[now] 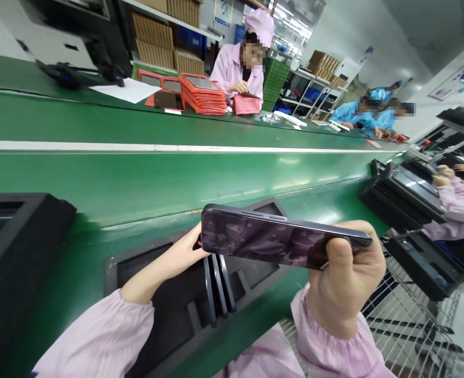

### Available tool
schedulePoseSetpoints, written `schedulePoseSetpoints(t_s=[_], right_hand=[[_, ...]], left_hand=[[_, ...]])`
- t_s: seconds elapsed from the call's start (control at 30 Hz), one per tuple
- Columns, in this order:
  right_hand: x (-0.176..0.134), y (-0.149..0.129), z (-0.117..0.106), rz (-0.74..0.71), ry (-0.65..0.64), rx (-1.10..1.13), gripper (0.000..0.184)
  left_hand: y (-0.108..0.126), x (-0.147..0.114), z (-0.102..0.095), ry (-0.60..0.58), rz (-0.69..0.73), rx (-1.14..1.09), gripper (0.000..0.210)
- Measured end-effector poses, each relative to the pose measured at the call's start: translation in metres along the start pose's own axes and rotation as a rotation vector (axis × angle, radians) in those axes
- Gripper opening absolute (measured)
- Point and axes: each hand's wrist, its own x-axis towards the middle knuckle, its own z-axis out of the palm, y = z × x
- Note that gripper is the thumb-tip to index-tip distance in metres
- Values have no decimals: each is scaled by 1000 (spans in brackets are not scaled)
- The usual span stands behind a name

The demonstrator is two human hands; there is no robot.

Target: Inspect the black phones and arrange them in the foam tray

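My right hand (346,278) is closed on the right end of a smartphone (263,236), thumb across its dark, glossy screen. The phone is raised, tilted, with its side buttons along the upper edge. My left hand (184,249) reaches over a black foam tray (164,325). Its fingertips are hidden behind the raised phone, so I cannot tell whether they grip anything. Just below that hand, several slim dark phones (218,289) stand on edge side by side in the tray. A small dark and red spot shows beside my left thumb.
The tray lies on a green bench (98,173). A black foam box (27,252) is at left, and more black trays (409,194) at right beside a co-worker's arms. A wire rack (397,310) stands below right. Across the bench, a person in pink sits behind red-framed stacks (202,94).
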Motion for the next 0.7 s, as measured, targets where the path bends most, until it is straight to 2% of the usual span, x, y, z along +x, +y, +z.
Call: schedulePoseSetpoints(t_s=[0.13, 0.5, 0.7], right_hand=[[1, -1, 2, -1, 15, -15, 49], [2, -4, 7, -6, 25, 19, 48], [3, -3, 5, 55, -11, 12, 49]], left_hand=[[-1, 1, -1, -2, 11, -6, 86], [13, 1, -2, -11, 42, 0, 79], [7, 2, 0, 6, 71, -20, 75]])
